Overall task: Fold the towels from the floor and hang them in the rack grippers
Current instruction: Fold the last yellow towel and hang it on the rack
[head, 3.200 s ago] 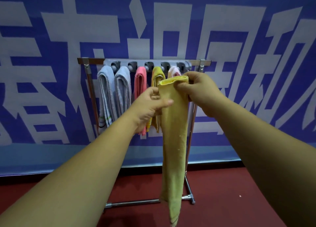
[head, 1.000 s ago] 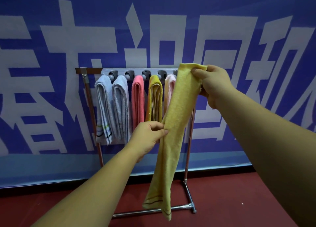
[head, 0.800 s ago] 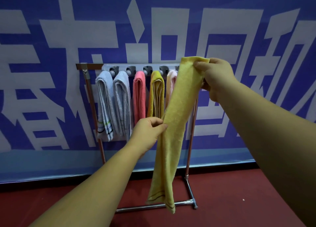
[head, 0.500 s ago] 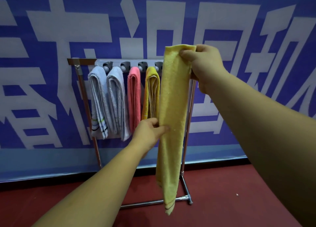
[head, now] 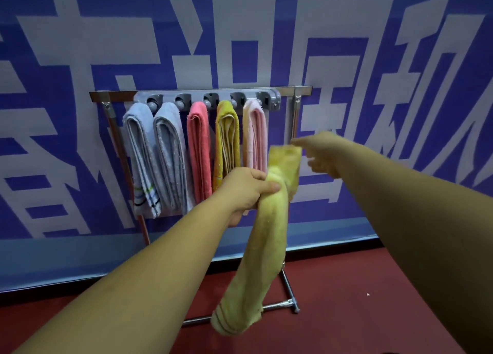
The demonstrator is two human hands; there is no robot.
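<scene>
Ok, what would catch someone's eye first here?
The yellow towel gripped mid-length by the left hand, centre frame, with the blurred right hand by its upper end. Behind, five folded towels hang on the rack against a blue banner with huge white characters.

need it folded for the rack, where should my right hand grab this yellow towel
Pinch the short top end of the yellow towel, which flops rightward above the left hand. Come from the right, where the open right hand is nearest it.
</scene>
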